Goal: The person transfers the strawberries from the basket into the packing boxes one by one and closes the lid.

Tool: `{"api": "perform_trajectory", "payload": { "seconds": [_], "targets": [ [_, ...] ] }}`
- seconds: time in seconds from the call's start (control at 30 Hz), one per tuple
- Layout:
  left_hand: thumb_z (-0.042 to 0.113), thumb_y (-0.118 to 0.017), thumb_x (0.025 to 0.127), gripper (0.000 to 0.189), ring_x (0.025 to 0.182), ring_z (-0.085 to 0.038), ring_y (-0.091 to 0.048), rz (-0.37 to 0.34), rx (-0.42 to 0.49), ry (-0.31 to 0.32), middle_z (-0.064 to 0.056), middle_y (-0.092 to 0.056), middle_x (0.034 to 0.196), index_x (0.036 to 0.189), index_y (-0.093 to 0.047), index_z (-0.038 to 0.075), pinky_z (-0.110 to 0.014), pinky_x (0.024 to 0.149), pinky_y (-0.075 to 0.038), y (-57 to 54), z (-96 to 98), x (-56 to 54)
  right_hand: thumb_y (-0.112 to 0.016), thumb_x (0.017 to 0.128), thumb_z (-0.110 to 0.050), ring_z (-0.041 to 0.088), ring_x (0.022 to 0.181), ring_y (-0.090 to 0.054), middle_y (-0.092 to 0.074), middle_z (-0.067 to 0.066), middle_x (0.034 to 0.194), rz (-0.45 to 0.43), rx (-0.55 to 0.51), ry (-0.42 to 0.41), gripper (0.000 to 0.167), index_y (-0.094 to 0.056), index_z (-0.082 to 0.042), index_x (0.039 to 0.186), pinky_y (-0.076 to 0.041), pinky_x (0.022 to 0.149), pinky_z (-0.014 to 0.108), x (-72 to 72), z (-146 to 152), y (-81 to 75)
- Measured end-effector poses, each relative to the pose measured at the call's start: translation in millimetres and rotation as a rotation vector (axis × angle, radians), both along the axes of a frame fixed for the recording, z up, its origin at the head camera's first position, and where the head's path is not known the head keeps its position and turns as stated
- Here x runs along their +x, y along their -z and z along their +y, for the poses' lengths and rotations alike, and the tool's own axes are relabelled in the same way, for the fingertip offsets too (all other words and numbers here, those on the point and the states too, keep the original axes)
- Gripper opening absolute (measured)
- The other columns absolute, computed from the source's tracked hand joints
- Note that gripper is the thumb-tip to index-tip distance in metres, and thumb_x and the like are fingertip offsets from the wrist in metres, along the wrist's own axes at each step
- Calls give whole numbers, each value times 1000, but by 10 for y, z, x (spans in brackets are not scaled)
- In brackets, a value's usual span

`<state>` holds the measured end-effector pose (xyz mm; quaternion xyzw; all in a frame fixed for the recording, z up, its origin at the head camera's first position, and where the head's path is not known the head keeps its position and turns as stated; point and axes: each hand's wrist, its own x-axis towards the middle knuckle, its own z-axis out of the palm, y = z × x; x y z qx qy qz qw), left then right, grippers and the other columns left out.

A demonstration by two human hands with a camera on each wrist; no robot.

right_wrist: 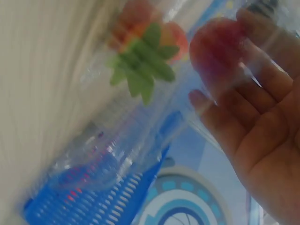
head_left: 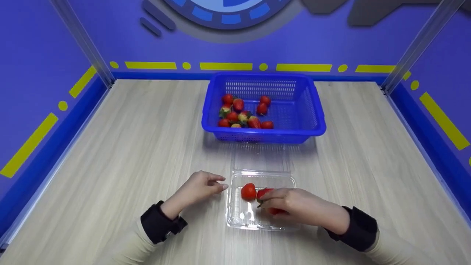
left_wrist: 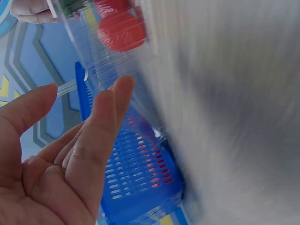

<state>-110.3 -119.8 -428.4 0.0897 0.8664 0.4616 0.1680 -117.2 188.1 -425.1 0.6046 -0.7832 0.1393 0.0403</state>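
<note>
A clear plastic container (head_left: 241, 217) lies open on the table in front of the person. Inside it are a red strawberry (head_left: 248, 191) and another strawberry (right_wrist: 145, 61) with green leaves, beside the right fingers. The right hand (head_left: 290, 204) reaches over the container's right side. Its fingertips hold a strawberry (right_wrist: 215, 51), mostly covered by the hand in the head view. Just off the container's left wall is the left hand (head_left: 200, 187), thumb and fingers apart, with nothing between them (left_wrist: 79, 145).
Behind the container stands a blue perforated basket (head_left: 263, 132) with several strawberries (head_left: 238, 105), most on its left side. The container's clear lid (head_left: 261, 160) is folded back toward the basket. Blue panels (head_left: 235, 51) border the table at the back and sides.
</note>
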Motion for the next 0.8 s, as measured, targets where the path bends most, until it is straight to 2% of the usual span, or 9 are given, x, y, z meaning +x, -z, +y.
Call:
{"api": "perform_trajectory", "payload": {
  "seconds": [0.13,0.3,0.4,0.57,0.63,0.73,0.8],
  "targets": [
    [17,-70,95,42,77,-22,-76,-53,33,1,-23,-79,96,125,-66,-11,-22,66,-56,90,21,16,-87,76,-13,19,105,-74,-77,5,116,-20,-2,-10,38,-76,-11,113,-60,93,30,10,-12,75],
    [17,-68,97,38,73,-20,-76,-174,125,27,-25,-78,93,123,-68,-11,-27,64,-61,177,30,-3,-86,76,-13,19,107,-72,-77,4,117,-43,13,-10,37,-76,-12,112,-60,93,31,5,-20,123],
    [16,-67,97,34,69,-15,-74,-236,183,37,-26,-77,94,118,-70,-10,-27,63,-62,217,34,-20,-84,78,-12,20,110,-71,-76,5,118,-80,36,-1,35,-76,-12,111,-60,95,31,0,-23,142],
    [10,-69,93,24,61,-8,-67,-286,268,3,-19,-77,87,107,-70,-10,-28,64,-63,243,50,-41,-82,79,-9,20,114,-70,-75,5,121,-130,75,5,34,-76,-12,112,-60,96,30,-8,-25,167],
    [7,-70,92,19,59,-7,-67,-300,291,-17,-13,-76,83,103,-69,-9,-28,64,-63,242,59,-47,-82,78,-8,19,114,-70,-75,4,121,-129,85,-1,34,-76,-12,112,-59,96,30,-15,-30,174],
    [4,-70,92,12,59,-7,-67,-316,310,-33,-5,-75,79,97,-68,-7,-27,64,-63,233,71,-49,-81,77,-5,17,112,-70,-76,3,117,-82,80,-18,33,-76,-12,108,-59,95,28,-33,-47,187],
    [3,-70,92,10,58,-7,-67,-318,313,-37,-6,-75,79,96,-68,-6,-27,64,-63,230,78,-46,-81,76,-3,16,109,-71,-77,2,114,-34,70,-32,31,-76,-12,105,-59,94,27,-43,-59,194]
  ]
}}
